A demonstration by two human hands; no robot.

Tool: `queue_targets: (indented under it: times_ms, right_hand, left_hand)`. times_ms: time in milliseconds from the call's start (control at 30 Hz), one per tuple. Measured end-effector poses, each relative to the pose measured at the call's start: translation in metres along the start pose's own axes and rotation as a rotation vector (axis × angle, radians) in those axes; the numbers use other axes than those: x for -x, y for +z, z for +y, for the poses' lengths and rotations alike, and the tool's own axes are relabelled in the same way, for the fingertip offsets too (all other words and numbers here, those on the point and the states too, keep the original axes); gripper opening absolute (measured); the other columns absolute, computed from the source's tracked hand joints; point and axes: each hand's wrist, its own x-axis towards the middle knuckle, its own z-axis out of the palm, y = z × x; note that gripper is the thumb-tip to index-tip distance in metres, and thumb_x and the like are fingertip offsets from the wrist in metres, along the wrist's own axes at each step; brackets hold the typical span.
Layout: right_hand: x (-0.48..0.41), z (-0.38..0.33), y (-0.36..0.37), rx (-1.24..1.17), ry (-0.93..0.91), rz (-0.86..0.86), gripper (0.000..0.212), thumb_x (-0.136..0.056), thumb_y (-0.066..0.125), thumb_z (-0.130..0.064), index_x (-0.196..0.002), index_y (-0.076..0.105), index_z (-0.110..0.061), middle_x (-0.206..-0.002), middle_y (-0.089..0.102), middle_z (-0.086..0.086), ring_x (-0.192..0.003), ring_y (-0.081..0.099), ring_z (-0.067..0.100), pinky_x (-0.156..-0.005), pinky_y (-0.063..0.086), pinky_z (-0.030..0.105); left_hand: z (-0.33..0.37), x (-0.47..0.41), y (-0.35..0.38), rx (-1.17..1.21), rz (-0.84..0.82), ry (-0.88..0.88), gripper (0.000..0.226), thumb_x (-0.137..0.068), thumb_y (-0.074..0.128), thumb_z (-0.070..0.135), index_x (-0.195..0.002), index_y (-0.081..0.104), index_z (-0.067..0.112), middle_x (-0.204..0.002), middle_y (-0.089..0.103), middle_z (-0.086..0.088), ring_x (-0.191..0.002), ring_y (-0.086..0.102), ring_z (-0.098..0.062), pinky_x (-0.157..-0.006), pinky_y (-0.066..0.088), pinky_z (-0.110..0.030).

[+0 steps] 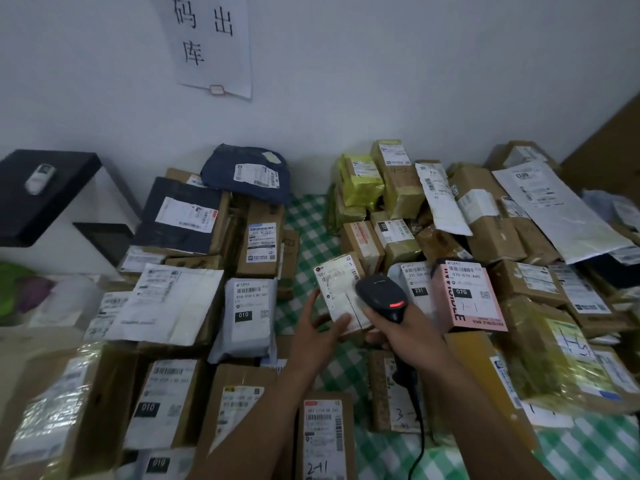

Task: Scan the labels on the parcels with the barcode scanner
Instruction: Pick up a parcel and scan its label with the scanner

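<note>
Holding a small parcel just left of the pink box, our left hand pinches it from below. The thumb lies across the lower edge of its white label and the fingers run up its left side. The parcel is tilted, label turned up toward us, and raised above the green checked cloth that covers the counter. Our right hand is wrapped round the grip of the barcode scanner. Its black head sits between the parcel and the pink box, overlapping the label's lower right corner, with a red light glowing on its back. We cannot tell whether the scanner touches the parcel. The cable drops from the grip toward us, below and left of the pink box.

Left of the pink box, beyond the held parcel, a grey mailer bag marked 010 lies on a heap of cardboard boxes and white mailers. Farther left and behind, a dark blue bag tops that heap near the wall. A white bag marked 231 stands just beside the pink box's left edge, partly hidden by the scanner head. Behind the pink box, yellow-green taped parcels and brown boxes crowd together. Nearer us and to its left, a box marked 2-41 lies beside our left forearm. High on the wall, far behind and left, hangs a paper sign.
</note>
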Motion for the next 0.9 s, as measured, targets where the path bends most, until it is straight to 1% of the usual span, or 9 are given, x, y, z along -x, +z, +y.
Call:
queue_targets:
  times_ms: [100,167,200,267,300,367,467,600,900]
  right_hand:
    - [0.005,-0.012,0.003,0.019,0.005,-0.031,0.03,-0.098,0.069,-0.031,-0.127,0.06,-0.031,-0.1,0.076,0.001,-0.076,0.076,0.014,-0.058,0.053,0.016]
    - [0.007,-0.021,0.002,0.032,-0.002,-0.05,0.026,-0.098,0.068,-0.032,-0.123,0.06,-0.035,-0.098,0.076,0.005,-0.069,0.073,0.011,-0.056,0.052,0.015]
    - [0.008,-0.026,0.002,0.036,-0.005,-0.067,0.024,-0.098,0.068,-0.033,-0.121,0.06,-0.037,-0.099,0.076,0.006,-0.066,0.072,0.01,-0.056,0.051,0.015]
    - [0.008,-0.033,0.002,0.043,0.005,-0.112,0.02,-0.098,0.067,-0.035,-0.117,0.06,-0.039,-0.1,0.076,0.003,-0.063,0.069,0.008,-0.058,0.051,0.018]
    - [0.007,-0.036,0.003,0.05,0.019,-0.132,0.019,-0.098,0.067,-0.036,-0.116,0.061,-0.039,-0.099,0.077,0.0,-0.063,0.069,0.008,-0.06,0.051,0.02]
    - [0.006,-0.038,0.005,0.063,0.039,-0.149,0.019,-0.098,0.067,-0.039,-0.117,0.064,-0.036,-0.094,0.079,-0.003,-0.063,0.068,0.008,-0.062,0.051,0.025]
    - [0.007,-0.041,0.008,0.066,0.049,-0.148,0.019,-0.098,0.067,-0.04,-0.115,0.066,-0.032,-0.09,0.079,-0.003,-0.062,0.067,0.007,-0.062,0.051,0.026]
    - [0.007,-0.042,0.012,0.056,0.064,-0.153,0.016,-0.098,0.068,-0.038,-0.11,0.068,-0.027,-0.083,0.078,0.002,-0.065,0.067,0.009,-0.064,0.051,0.027]
    - [0.005,-0.042,0.013,0.056,0.084,-0.169,0.014,-0.099,0.067,-0.038,-0.11,0.068,-0.03,-0.084,0.078,0.004,-0.065,0.067,0.009,-0.063,0.052,0.027]
  left_hand:
    - [0.006,-0.004,-0.006,-0.109,0.031,0.105,0.083,-0.09,0.078,0.022,-0.147,0.027,0.054,-0.124,0.059,0.011,-0.113,0.063,-0.005,-0.075,0.058,-0.018]
    - [0.007,-0.011,-0.01,-0.171,0.054,0.142,0.082,-0.092,0.076,0.019,-0.147,0.025,0.052,-0.122,0.059,0.014,-0.104,0.061,0.009,-0.082,0.059,-0.023]
    - [0.008,-0.014,-0.011,-0.191,0.067,0.144,0.083,-0.092,0.075,0.017,-0.15,0.026,0.049,-0.127,0.061,0.009,-0.105,0.061,0.01,-0.089,0.059,-0.03]
    - [0.01,-0.02,-0.013,-0.239,0.099,0.123,0.085,-0.092,0.074,0.012,-0.158,0.025,0.038,-0.14,0.061,-0.001,-0.117,0.063,-0.006,-0.1,0.056,-0.041]
    - [0.011,-0.023,-0.013,-0.285,0.117,0.116,0.086,-0.092,0.074,0.012,-0.16,0.024,0.033,-0.143,0.06,-0.002,-0.122,0.062,-0.014,-0.102,0.054,-0.042]
    - [0.011,-0.027,-0.014,-0.359,0.142,0.126,0.088,-0.092,0.074,0.014,-0.161,0.023,0.031,-0.142,0.062,-0.001,-0.125,0.062,-0.021,-0.101,0.054,-0.041]
    - [0.007,-0.03,-0.017,-0.376,0.17,0.118,0.089,-0.091,0.075,0.016,-0.162,0.023,0.03,-0.14,0.064,0.002,-0.124,0.063,-0.019,-0.101,0.054,-0.039]
    - [0.005,-0.032,-0.019,-0.4,0.15,0.13,0.086,-0.093,0.073,0.015,-0.162,0.024,0.028,-0.142,0.062,0.004,-0.126,0.061,-0.017,-0.098,0.05,-0.029]
    - [0.0,-0.038,-0.019,-0.419,0.132,0.122,0.088,-0.094,0.072,0.015,-0.163,0.019,0.028,-0.144,0.06,0.003,-0.127,0.059,-0.015,-0.095,0.048,-0.025]
